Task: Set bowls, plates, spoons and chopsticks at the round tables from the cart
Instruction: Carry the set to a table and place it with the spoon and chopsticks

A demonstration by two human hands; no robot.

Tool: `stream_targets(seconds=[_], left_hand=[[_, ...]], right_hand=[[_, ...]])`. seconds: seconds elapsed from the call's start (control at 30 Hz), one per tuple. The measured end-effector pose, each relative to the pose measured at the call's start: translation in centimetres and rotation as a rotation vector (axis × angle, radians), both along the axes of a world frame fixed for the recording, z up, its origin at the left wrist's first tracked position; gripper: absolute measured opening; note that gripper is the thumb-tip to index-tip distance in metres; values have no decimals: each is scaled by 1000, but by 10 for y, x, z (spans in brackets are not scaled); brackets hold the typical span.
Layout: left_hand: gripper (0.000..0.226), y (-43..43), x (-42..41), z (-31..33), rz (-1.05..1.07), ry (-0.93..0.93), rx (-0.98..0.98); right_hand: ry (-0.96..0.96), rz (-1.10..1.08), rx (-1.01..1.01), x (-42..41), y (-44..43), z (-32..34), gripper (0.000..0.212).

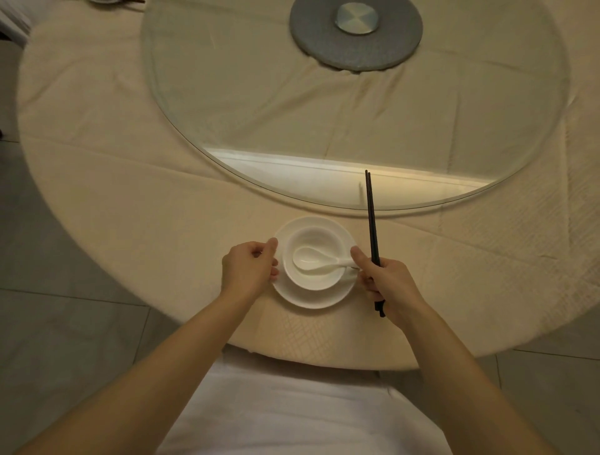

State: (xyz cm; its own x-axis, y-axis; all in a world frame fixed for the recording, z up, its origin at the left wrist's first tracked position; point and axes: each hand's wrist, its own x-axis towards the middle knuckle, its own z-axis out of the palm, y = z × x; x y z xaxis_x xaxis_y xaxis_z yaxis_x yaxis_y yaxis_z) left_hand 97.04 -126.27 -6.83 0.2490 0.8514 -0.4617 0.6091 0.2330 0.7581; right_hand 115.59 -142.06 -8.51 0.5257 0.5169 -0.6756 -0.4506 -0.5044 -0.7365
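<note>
A white plate (313, 297) lies near the front edge of the round table (136, 208). On the plate stands a white bowl (311, 237), and a white spoon (308, 258) lies in the bowl with its handle pointing right. My left hand (248, 268) pinches the plate's left rim. My right hand (386, 281) touches the plate's right rim by the spoon handle and holds a pair of black chopsticks (371, 221), their tips pointing away over the glass.
A large glass turntable (227, 97) covers the table's middle, with a grey round base (324, 45) under it. Part of another place setting (107, 1) shows at the far left edge. A white-covered chair (292, 406) stands below me. Grey floor tiles surround the table.
</note>
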Motion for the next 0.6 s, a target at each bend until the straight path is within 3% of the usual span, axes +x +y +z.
stream_targets(seconds=[0.17,0.27,0.37,0.43,0.53,0.6], left_hand=[[21,-5,-10,18,131,-52,370],[20,-26,-2,31,-100,-177,404],[22,-53,14,35,-598,-126,158],[28,-73,30,32,-842,-69,-134],[33,-96,46,25,-786,-170,-541],[27,-105,51,21,-716,-216,-626]], right_hand=[[42,-92,25,3,-26,2,63],[149,-188,128,-1,-43,3,50],[223,-286,241,-11,-52,10,35],[260,-323,296,-18,-54,15,31],[279,-328,323,-28,-55,20,31],[226,-320,312,-32,-57,21,33]])
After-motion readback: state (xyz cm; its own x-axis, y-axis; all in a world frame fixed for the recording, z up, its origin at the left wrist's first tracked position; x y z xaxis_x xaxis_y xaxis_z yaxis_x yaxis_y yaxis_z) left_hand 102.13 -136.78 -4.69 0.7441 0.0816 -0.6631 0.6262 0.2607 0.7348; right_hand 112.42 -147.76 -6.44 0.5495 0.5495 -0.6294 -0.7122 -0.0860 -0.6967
